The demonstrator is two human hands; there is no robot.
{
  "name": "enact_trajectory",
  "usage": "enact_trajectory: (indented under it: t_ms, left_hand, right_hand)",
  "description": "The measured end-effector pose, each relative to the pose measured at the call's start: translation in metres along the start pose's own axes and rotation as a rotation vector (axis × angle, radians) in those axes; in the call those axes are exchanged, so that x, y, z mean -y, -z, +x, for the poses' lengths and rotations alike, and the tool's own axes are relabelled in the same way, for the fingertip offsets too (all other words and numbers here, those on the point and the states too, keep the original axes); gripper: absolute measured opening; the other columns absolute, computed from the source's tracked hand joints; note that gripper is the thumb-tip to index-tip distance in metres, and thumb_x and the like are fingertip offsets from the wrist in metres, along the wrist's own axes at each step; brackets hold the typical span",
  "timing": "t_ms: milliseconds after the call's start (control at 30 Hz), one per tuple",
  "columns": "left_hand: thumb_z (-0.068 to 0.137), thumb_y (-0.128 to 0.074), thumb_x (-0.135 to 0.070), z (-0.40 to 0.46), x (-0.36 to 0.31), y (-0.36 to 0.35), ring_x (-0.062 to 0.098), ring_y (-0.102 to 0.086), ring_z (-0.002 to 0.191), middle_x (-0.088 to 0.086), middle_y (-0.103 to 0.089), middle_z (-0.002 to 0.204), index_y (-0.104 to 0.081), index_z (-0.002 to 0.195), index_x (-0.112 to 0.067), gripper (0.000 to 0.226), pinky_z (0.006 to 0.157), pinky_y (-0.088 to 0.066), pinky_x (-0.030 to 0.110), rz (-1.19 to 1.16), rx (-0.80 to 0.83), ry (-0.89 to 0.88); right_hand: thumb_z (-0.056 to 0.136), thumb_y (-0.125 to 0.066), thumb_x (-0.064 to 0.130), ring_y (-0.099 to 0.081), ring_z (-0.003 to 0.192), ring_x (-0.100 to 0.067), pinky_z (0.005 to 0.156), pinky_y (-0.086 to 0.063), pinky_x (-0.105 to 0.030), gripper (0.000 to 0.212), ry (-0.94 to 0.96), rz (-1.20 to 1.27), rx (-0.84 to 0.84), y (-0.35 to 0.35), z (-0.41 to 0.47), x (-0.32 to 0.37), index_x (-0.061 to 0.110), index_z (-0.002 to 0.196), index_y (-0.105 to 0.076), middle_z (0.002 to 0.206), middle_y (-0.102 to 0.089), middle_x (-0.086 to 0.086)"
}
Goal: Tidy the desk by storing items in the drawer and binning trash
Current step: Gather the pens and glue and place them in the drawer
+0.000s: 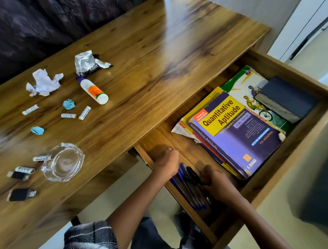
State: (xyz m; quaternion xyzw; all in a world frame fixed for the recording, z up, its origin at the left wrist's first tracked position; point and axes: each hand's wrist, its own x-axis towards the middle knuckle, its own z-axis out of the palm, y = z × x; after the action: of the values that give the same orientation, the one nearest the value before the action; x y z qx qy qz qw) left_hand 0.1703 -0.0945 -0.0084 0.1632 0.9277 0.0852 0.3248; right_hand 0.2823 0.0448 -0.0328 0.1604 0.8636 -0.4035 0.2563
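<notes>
Both hands down in open drawer [300,129], near its left front corner. Left hand [166,164] curled over top ends of blue pens [182,182]; fingers hidden under knuckles, so real grasp vs. resting on them: cannot tell. Right hand [215,180] curled round something dark beside pens, looks like scissors [193,176], blurred.

Pens bundled, long axis parallel to drawer's left wall, tips toward front. Thin smooth plastic barrels, likely to roll.

Books [237,138] stacked just right of hands, worn paperback covers, frayed corners. Dark box [288,98] on top, far right corner.

Still out on desk [156,55], well left of drawer: batteries [68,115], glue bottle [94,91], USB sticks [21,194], glass ashtray [62,162]. Trash: crumpled paper [43,83], foil wrapper [89,62], blue scraps [69,104]. Left hand nearer all of it; probably reaches next.
</notes>
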Motion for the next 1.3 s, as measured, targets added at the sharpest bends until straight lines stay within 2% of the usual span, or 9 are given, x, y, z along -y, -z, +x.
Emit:
enact_trajectory:
  t_ms: [67,200,367,500,600,767,900,1067,1300]
  left_hand:
    - [0.095,-0.045,-0.004,-0.002,-0.001,-0.001,0.025,-0.06,0.103,0.013,-0.058,0.121,-0.052,0.127,-0.006,0.032,0.08,-0.049,0.03,0.027,0.005,0.013]
    - [0.095,-0.043,-0.007,-0.008,-0.002,-0.003,0.034,-0.055,0.111,0.019,-0.055,0.122,-0.055,0.117,-0.003,0.025,0.089,-0.046,0.038,0.044,0.044,0.044]
    - [0.094,-0.049,-0.007,-0.009,-0.002,-0.009,0.024,-0.061,0.094,0.011,-0.063,0.108,-0.061,0.107,-0.007,0.017,0.071,-0.048,0.031,0.168,0.045,-0.004]
    - [0.095,-0.051,-0.012,-0.009,-0.001,-0.013,0.023,-0.061,0.098,0.01,-0.062,0.112,-0.056,0.117,-0.009,0.023,0.065,-0.043,0.027,0.174,-0.07,-0.027]
    - [0.094,-0.049,-0.009,-0.008,0.001,-0.013,0.024,-0.061,0.102,0.009,-0.06,0.118,-0.052,0.125,-0.013,0.031,0.068,-0.046,0.029,0.138,-0.109,-0.089]
    - [0.094,-0.052,-0.015,-0.007,0.003,-0.013,0.024,-0.062,0.097,0.008,-0.063,0.113,-0.061,0.118,-0.016,0.026,0.072,-0.051,0.033,0.13,0.054,-0.13]
    - [0.095,-0.052,-0.015,-0.007,0.005,-0.016,0.025,-0.061,0.101,0.008,-0.062,0.116,-0.062,0.118,-0.018,0.026,0.075,-0.049,0.035,0.11,0.07,-0.129]
    - [0.093,-0.051,-0.005,-0.007,0.005,-0.018,0.026,-0.061,0.101,0.008,-0.06,0.119,-0.052,0.128,-0.02,0.038,0.078,-0.052,0.038,0.083,0.044,-0.149]
    - [0.094,-0.053,-0.009,-0.004,0.008,-0.02,0.025,-0.062,0.102,0.005,-0.062,0.122,-0.06,0.122,-0.027,0.034,0.08,-0.053,0.038,0.072,0.089,-0.155]
  right_hand:
    - [0.085,-0.064,0.012,-0.057,0.08,-0.003,0.059,-0.046,-0.015,0.029,-0.009,0.032,0.001,-0.001,-0.001,-0.001,0.023,0.105,-0.046,0.089,-0.057,0.008]
    - [0.084,-0.065,0.012,-0.057,0.082,-0.002,0.06,-0.045,-0.013,0.028,-0.043,0.057,0.045,-0.002,0.002,-0.004,0.023,0.105,-0.051,0.093,-0.058,0.009]
    - [0.085,-0.064,0.014,-0.056,0.083,-0.001,0.06,-0.043,-0.013,0.021,-0.035,0.021,0.067,-0.003,0.004,-0.003,0.025,0.099,-0.054,0.095,-0.057,0.009]
    - [0.086,-0.063,0.014,-0.057,0.083,-0.004,0.063,-0.046,-0.015,0.015,-0.029,0.016,0.059,-0.002,0.003,-0.005,0.025,0.092,-0.056,0.092,-0.058,0.008]
    - [0.085,-0.064,0.013,-0.059,0.083,-0.006,0.065,-0.05,-0.02,0.01,-0.061,0.059,0.021,0.0,0.004,-0.007,0.02,0.092,-0.06,0.092,-0.061,0.005]
    - [0.087,-0.062,0.013,-0.055,0.076,0.0,0.055,-0.039,-0.01,0.011,-0.085,0.078,-0.058,0.002,0.006,-0.008,0.02,0.095,-0.058,0.087,-0.057,0.008]
    - [0.087,-0.061,0.012,-0.057,0.08,-0.003,0.06,-0.045,-0.015,0.016,-0.074,0.015,-0.04,-0.001,0.008,-0.01,0.022,0.099,-0.055,0.094,-0.06,0.005]
    - [0.088,-0.06,0.012,-0.057,0.086,-0.005,0.063,-0.046,-0.016,0.018,-0.035,-0.055,0.013,-0.003,0.009,-0.011,0.02,0.103,-0.055,0.098,-0.058,0.005]
    - [0.089,-0.057,0.013,-0.057,0.089,-0.009,0.067,-0.047,-0.017,0.019,-0.021,-0.114,0.05,0.001,0.011,-0.007,0.02,0.107,-0.054,0.1,-0.058,0.004]
